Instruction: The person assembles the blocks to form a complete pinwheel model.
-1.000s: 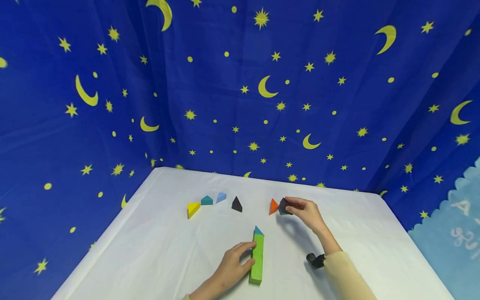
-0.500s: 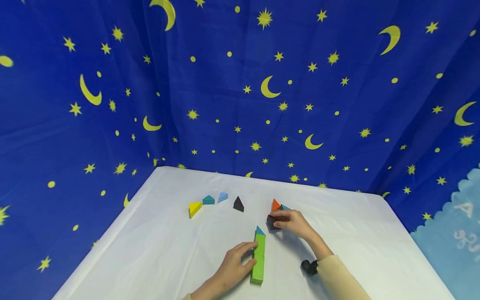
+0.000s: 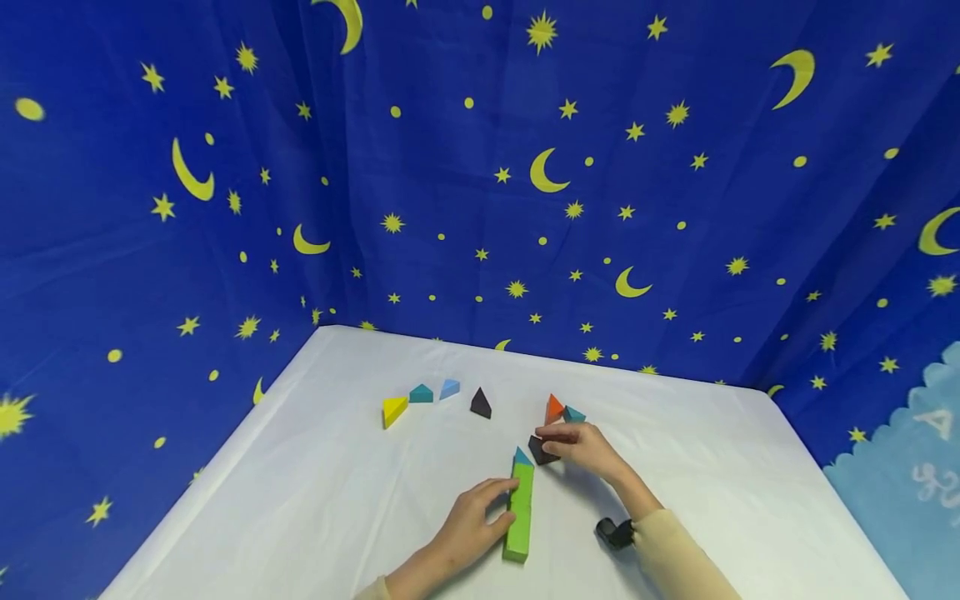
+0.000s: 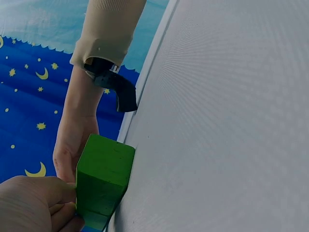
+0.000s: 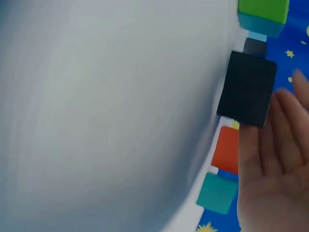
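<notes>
My left hand (image 3: pixel 468 527) rests beside a row of green blocks (image 3: pixel 519 533), its thumb and fingertips touching the left side. At the row's far end sits a blue triangular block (image 3: pixel 523 457). My right hand (image 3: pixel 588 454) holds a black triangular block (image 3: pixel 538 452) between thumb and fingers, just right of the blue tip and apart from it. In the right wrist view, the black block's (image 5: pixel 247 89) flat face hides some fingertips. Just behind that hand are an orange triangular block (image 3: pixel 553 408) and a teal triangular block (image 3: pixel 574 415).
Farther back on the white table (image 3: pixel 337 500) lie a yellow triangular block (image 3: pixel 393 410), a teal block (image 3: pixel 422 394), a light blue block (image 3: pixel 450 389) and another black block (image 3: pixel 481 404). A blue star-patterned cloth (image 3: pixel 450 167) surrounds the table. A black wrist camera (image 3: pixel 615 533) hangs from the right sleeve.
My right hand has brought the black block from in front of the teal block leftward and nearer, towards the green row. The teal block now shows. My left hand has kept its place.
</notes>
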### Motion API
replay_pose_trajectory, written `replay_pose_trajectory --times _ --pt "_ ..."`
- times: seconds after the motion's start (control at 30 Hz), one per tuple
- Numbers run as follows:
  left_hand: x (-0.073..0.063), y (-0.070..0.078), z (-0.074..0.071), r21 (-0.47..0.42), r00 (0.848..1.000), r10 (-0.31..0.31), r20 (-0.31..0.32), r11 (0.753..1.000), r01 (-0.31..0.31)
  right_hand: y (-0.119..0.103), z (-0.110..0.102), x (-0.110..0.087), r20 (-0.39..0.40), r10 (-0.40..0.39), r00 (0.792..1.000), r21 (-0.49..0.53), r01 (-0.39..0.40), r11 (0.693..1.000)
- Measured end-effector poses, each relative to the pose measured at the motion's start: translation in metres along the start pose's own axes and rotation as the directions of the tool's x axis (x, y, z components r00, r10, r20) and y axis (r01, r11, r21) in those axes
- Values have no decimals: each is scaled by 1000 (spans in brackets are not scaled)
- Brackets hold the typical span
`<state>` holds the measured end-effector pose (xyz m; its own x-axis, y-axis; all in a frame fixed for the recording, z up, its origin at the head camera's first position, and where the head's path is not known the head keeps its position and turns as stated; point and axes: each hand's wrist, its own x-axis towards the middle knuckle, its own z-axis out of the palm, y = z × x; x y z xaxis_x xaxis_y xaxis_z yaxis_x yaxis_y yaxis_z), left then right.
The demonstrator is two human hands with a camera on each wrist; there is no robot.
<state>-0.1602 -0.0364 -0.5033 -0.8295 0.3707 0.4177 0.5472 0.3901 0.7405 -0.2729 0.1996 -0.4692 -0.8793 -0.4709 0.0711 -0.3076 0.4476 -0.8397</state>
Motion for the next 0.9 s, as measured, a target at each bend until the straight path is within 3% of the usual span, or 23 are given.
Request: replay_pose_trajectory --times 0.1,0.23,0.53,0.63,0.9 --pt "1 1 -1 -7 1000 2 0 1000 -2 1 0 1 -45 48 998 21 -47 999" --pt "1 1 0 -11 1000 -20 6 1000 20 2 0 2 -46 80 996 33 -78 996" --pt "-4 0 2 -22 998 -55 38 998 56 -9 12 -1 22 50 999 77 -51 996" --pt "-3 0 1 -25 997 -59 43 998 60 -2 14 2 34 43 998 76 -45 996" --pt "0 0 1 -20 998 -54 33 998 54 -8 13 2 70 48 996 79 -54 995"
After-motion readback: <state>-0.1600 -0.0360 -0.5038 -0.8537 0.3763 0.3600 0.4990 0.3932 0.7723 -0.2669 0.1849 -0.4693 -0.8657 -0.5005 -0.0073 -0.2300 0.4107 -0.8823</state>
